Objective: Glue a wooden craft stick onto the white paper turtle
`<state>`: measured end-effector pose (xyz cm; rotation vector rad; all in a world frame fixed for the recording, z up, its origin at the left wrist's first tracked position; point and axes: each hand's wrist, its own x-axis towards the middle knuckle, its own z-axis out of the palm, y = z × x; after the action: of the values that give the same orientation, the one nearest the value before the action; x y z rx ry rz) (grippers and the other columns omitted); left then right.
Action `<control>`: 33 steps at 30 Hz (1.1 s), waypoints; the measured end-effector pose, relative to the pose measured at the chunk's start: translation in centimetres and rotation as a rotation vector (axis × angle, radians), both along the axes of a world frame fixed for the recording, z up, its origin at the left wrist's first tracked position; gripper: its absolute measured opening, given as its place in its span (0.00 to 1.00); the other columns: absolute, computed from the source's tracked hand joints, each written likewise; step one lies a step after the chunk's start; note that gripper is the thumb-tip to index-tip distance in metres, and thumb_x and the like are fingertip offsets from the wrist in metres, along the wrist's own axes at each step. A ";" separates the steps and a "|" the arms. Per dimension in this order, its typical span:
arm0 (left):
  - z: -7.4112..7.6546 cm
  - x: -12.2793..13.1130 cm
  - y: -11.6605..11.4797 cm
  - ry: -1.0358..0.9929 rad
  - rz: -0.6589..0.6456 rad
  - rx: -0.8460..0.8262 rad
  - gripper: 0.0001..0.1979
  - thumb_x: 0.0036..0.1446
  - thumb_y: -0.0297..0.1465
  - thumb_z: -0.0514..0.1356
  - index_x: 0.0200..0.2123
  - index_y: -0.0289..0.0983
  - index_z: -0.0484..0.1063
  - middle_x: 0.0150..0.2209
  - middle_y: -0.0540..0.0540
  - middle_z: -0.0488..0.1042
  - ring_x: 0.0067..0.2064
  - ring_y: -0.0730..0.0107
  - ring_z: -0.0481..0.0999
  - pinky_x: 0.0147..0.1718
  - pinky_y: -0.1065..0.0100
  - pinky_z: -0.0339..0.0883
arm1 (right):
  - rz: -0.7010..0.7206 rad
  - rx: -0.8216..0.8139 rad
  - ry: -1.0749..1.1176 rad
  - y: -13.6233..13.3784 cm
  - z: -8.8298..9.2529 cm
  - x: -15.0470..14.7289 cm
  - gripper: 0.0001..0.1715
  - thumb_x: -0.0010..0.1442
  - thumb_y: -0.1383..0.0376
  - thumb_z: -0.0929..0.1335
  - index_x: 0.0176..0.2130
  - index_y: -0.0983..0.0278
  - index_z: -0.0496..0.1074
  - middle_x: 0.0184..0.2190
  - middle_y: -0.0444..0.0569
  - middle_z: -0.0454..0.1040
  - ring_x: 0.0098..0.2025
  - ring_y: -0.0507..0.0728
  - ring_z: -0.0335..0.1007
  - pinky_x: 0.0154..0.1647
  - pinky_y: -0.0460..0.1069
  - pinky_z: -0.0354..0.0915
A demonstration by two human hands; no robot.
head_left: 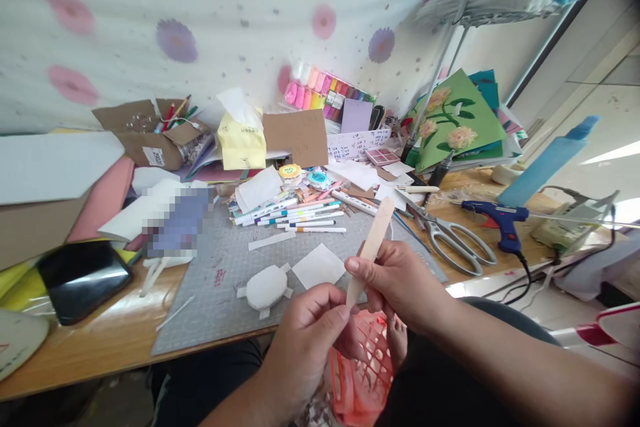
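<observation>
Both hands hold a flat wooden craft stick (pixel 376 232) upright over my lap, in front of the table edge. My right hand (pixel 400 283) pinches the stick's middle; my left hand (pixel 310 333) grips its lower end between thumb and fingers. Below the hands sits a red plastic mesh basket (pixel 363 373). On the grey cutting mat (pixel 225 267) just beyond lie a white turtle-shaped foam piece (pixel 265 288) and a white square of paper (pixel 319 265).
Scissors (pixel 450 237) and a blue glue gun (pixel 500 220) lie to the right of the mat. Several marker pens (pixel 295 213) rest at the mat's far edge. A black phone (pixel 83 277) is at the left, a cardboard box (pixel 150 133) and tissue pack (pixel 241 140) behind.
</observation>
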<state>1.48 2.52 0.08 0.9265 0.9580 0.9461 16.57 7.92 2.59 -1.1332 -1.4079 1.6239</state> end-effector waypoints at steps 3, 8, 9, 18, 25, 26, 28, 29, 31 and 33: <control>0.0 0.2 0.1 -0.001 0.025 -0.006 0.11 0.55 0.37 0.59 0.29 0.34 0.70 0.22 0.49 0.71 0.23 0.72 0.72 0.25 0.71 0.63 | 0.027 -0.008 -0.014 -0.1 0.0 -0.4 0.19 0.58 0.55 0.68 0.23 0.64 0.66 0.08 0.36 0.62 0.09 0.43 0.50 0.08 0.38 0.46; 0.5 0.6 0.2 0.043 0.087 -0.010 0.10 0.55 0.33 0.55 0.26 0.34 0.70 0.16 0.53 0.64 0.17 0.78 0.63 0.19 0.75 0.55 | 0.084 -0.019 0.003 -0.3 0.4 -0.8 0.12 0.61 0.59 0.65 0.29 0.63 0.67 0.09 0.35 0.62 0.10 0.45 0.53 0.09 0.37 0.50; 0.7 0.8 0.2 0.031 0.098 -0.029 0.09 0.54 0.31 0.55 0.26 0.35 0.71 0.15 0.54 0.62 0.16 0.79 0.60 0.18 0.75 0.53 | 0.090 -0.007 -0.008 -0.4 0.5 -0.9 0.13 0.61 0.59 0.65 0.28 0.64 0.66 0.09 0.35 0.62 0.10 0.45 0.54 0.09 0.37 0.51; 0.9 1.9 -0.3 -0.127 0.119 -0.118 0.03 0.41 0.25 0.54 0.22 0.37 0.65 0.14 0.58 0.58 0.16 0.82 0.51 0.15 0.77 0.45 | 0.082 0.091 -0.123 -0.7 1.0 -1.1 0.12 0.61 0.63 0.64 0.26 0.64 0.65 0.10 0.36 0.62 0.11 0.45 0.54 0.11 0.38 0.52; 0.0 0.8 -0.5 0.007 0.012 -0.070 0.03 0.48 0.30 0.54 0.25 0.37 0.64 0.15 0.55 0.62 0.16 0.78 0.60 0.17 0.75 0.53 | 0.033 0.045 -0.095 -0.3 0.8 -0.2 0.12 0.61 0.58 0.65 0.30 0.62 0.65 0.09 0.36 0.63 0.10 0.46 0.52 0.10 0.39 0.49; 0.2 0.8 -0.4 0.014 0.011 -0.070 0.06 0.49 0.33 0.55 0.25 0.37 0.65 0.15 0.55 0.62 0.16 0.78 0.61 0.17 0.75 0.54 | 0.036 0.050 -0.094 -0.4 0.9 -0.1 0.12 0.61 0.58 0.65 0.30 0.62 0.65 0.09 0.35 0.63 0.10 0.45 0.52 0.10 0.39 0.49; 0.4 0.9 -0.2 0.048 0.022 -0.072 0.10 0.51 0.36 0.55 0.23 0.37 0.64 0.14 0.54 0.63 0.15 0.79 0.61 0.16 0.75 0.53 | 0.045 0.055 -0.095 -0.5 0.9 -0.1 0.11 0.61 0.58 0.65 0.30 0.62 0.65 0.09 0.35 0.63 0.10 0.45 0.52 0.10 0.38 0.49; 0.5 1.0 -0.2 0.070 0.033 -0.074 0.11 0.51 0.36 0.55 0.22 0.37 0.63 0.14 0.54 0.62 0.14 0.79 0.60 0.16 0.75 0.52 | 0.046 0.058 -0.099 -0.7 1.0 -0.2 0.11 0.61 0.58 0.65 0.30 0.62 0.64 0.09 0.35 0.62 0.10 0.45 0.52 0.10 0.38 0.49; 0.4 1.1 -0.1 0.100 0.054 -0.071 0.09 0.50 0.34 0.54 0.20 0.37 0.64 0.13 0.55 0.61 0.14 0.79 0.59 0.15 0.75 0.51 | 0.051 0.067 -0.116 -0.9 1.0 -0.3 0.11 0.61 0.59 0.64 0.29 0.62 0.64 0.10 0.35 0.62 0.10 0.45 0.52 0.10 0.39 0.49; 0.3 1.2 -0.1 0.124 0.067 -0.056 0.07 0.47 0.31 0.53 0.20 0.37 0.65 0.12 0.55 0.60 0.13 0.80 0.57 0.14 0.75 0.51 | 0.053 0.100 -0.147 -1.0 0.9 -0.5 0.11 0.61 0.60 0.64 0.29 0.62 0.64 0.10 0.35 0.62 0.11 0.46 0.52 0.10 0.39 0.50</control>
<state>2.71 2.46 0.41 0.9190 1.1216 0.9218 16.08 6.94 3.48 -1.1862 -1.6077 1.5143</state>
